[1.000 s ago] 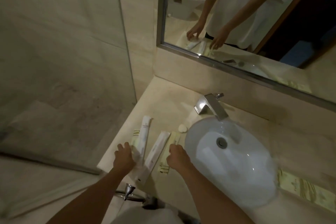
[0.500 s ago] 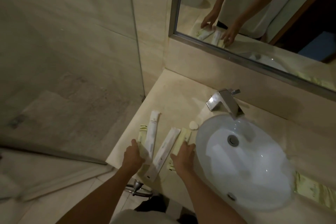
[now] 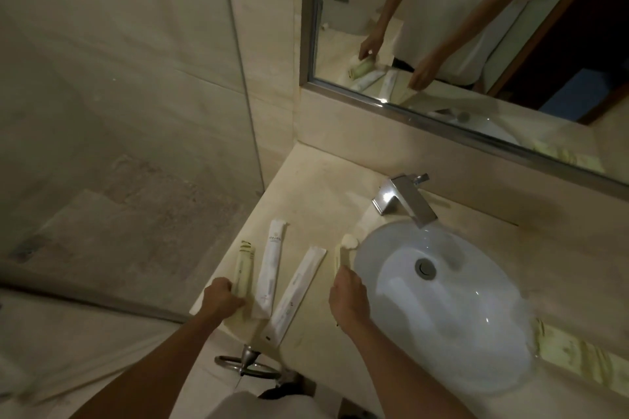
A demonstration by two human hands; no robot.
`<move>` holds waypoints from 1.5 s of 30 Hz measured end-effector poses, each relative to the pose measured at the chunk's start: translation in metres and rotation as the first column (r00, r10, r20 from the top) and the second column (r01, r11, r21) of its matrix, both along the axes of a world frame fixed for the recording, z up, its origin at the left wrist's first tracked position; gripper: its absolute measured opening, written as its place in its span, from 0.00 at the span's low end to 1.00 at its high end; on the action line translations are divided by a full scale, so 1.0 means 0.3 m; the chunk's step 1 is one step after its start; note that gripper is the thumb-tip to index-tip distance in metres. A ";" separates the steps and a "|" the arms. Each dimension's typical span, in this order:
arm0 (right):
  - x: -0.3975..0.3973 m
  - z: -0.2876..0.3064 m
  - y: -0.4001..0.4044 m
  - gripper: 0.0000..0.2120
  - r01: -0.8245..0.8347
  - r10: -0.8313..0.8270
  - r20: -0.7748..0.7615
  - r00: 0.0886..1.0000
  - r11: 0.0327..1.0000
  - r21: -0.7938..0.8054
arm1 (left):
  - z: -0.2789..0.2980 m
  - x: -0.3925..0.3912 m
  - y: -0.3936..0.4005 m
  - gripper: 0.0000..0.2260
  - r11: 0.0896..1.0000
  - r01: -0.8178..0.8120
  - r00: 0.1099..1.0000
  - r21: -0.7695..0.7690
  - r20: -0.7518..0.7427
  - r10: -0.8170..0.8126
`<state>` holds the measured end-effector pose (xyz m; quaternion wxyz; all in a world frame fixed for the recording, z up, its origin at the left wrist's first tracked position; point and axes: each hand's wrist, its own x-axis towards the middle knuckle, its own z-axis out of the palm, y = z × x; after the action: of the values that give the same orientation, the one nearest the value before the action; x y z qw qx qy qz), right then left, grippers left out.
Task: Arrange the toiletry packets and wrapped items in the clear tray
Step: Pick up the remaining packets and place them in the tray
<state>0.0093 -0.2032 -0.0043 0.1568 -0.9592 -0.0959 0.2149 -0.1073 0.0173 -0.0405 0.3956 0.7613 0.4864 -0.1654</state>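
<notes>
Step in hand: laying the packets in a row on the tabletop (image 3: 316,187) left of the sink (image 3: 442,309); no clear tray can be made out. Left hand (image 3: 223,296) grips the near end of the green-printed packet (image 3: 244,270); right hand (image 3: 347,299) pinches the pale packet (image 3: 341,257) at the basin rim; two white wrapped items (image 3: 270,265) lie between. Next move probably calls for squaring the angled one.

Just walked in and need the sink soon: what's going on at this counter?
A person is sorting toiletry packets beside the sink. The left hand grips a pale green packet at the counter's left edge. The right hand holds a cream packet by the basin rim. Two white packets lie loose between them. No clear tray is plainly visible.
</notes>
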 end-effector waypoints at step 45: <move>0.409 0.161 -1.600 0.16 0.164 -0.173 0.154 0.973 0.984 0.070 | 0.259 0.739 -1.296 0.21 0.563 0.677 0.478 0.474 0.298 -0.826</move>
<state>0.1319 -0.6831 0.0441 0.1935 -0.9731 -0.0326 0.1204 0.1144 -0.3715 0.0371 0.2728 0.9607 -0.0014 -0.0512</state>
